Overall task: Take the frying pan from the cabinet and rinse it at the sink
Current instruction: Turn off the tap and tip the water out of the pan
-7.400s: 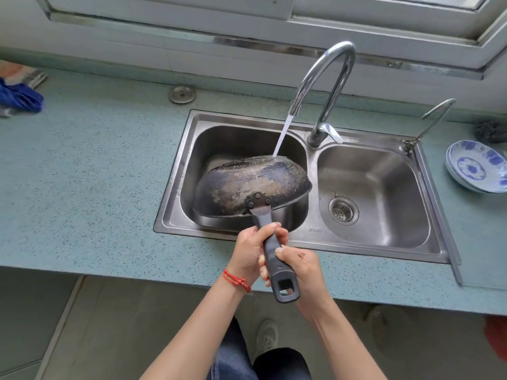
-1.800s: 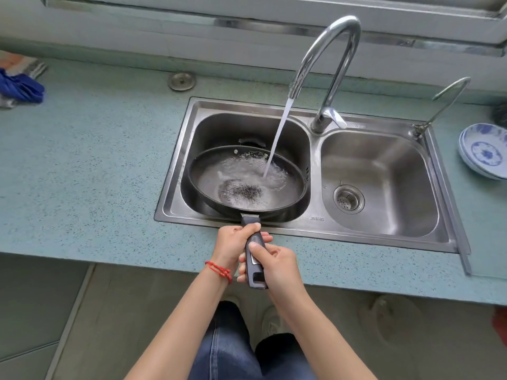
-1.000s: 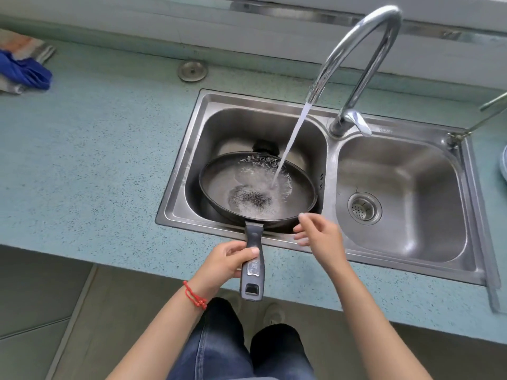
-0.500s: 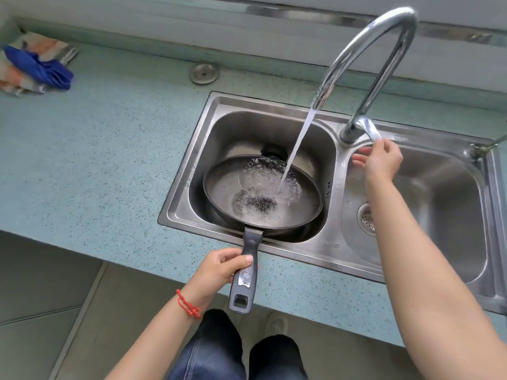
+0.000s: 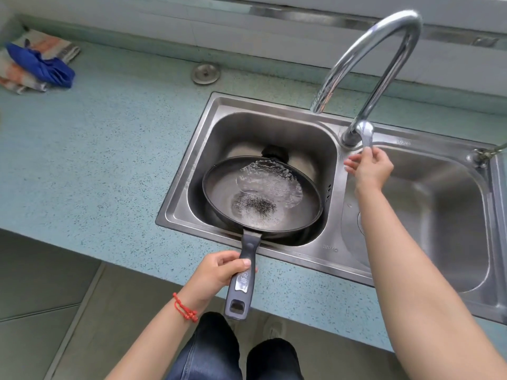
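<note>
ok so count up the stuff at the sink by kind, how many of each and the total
frying pan: 1
sink basins: 2, left and right
taps: 2, big curved one, small one at the right edge
cloths: 1 pile
round metal cap on the counter: 1
hands: 2, left, right
total: 9

The left hand (image 5: 219,272) is curling around the frying pan handle (image 5: 242,278), thumb lying along the top and fingers wrapping underneath, with the forearm reaching up from the lower edge and a red string bracelet (image 5: 184,308) sitting at the wrist. The right arm is stretching forward, nearly straight. The right hand (image 5: 369,167) is closing, apparently in a light pinch, on the tip of the faucet lever (image 5: 366,133), its fingers only partly visible.
</note>
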A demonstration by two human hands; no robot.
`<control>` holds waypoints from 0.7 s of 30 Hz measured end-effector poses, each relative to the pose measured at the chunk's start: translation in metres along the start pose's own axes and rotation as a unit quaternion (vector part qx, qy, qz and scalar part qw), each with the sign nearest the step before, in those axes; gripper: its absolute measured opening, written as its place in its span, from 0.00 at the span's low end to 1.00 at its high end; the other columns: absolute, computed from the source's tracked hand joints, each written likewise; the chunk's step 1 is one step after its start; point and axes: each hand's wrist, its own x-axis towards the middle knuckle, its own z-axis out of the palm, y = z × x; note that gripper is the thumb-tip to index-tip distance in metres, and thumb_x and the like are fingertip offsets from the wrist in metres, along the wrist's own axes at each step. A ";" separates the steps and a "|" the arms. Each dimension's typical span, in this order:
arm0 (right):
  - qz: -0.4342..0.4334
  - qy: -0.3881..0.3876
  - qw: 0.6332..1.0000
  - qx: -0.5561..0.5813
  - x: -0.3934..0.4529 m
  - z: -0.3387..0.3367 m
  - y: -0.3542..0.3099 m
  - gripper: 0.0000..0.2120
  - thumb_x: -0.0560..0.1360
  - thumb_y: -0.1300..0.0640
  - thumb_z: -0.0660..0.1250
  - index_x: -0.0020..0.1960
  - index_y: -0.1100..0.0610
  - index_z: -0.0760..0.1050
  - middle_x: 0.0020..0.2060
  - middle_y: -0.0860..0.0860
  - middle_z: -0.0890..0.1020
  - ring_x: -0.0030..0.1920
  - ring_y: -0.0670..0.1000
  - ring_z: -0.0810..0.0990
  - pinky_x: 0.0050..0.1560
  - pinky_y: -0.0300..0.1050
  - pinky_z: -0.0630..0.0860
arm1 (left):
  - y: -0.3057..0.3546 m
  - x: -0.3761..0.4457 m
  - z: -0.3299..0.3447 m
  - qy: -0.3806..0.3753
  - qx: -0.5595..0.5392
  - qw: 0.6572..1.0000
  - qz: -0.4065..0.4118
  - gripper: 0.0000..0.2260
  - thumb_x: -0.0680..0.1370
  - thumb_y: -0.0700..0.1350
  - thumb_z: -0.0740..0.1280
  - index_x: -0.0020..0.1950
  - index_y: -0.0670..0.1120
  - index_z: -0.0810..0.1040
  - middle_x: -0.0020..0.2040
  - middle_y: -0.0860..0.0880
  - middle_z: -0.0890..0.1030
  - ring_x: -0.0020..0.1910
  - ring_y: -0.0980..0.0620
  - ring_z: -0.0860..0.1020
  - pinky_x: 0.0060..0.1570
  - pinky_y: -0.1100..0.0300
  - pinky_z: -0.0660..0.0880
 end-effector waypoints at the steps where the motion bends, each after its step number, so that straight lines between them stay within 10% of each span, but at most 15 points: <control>1: 0.003 -0.003 1.000 0.005 -0.003 0.005 0.002 0.12 0.79 0.63 0.54 0.38 0.54 0.66 0.28 0.55 0.75 0.18 0.43 0.76 0.20 0.35 0.72 | 0.000 0.000 0.000 -0.001 -0.002 1.000 -0.002 0.25 0.58 0.56 0.70 0.45 0.38 0.80 0.49 0.32 0.81 0.49 0.36 0.80 0.50 0.50 0.75; 21: 0.104 -0.135 0.981 -0.096 -0.145 -0.008 -0.012 0.06 0.77 0.62 0.60 0.53 0.59 0.71 0.33 0.55 0.79 0.21 0.44 0.78 0.23 0.33 0.73 | -0.003 0.002 -0.004 -0.038 -0.010 0.999 0.018 0.26 0.59 0.57 0.70 0.47 0.37 0.80 0.45 0.38 0.82 0.44 0.45 0.80 0.49 0.51 0.76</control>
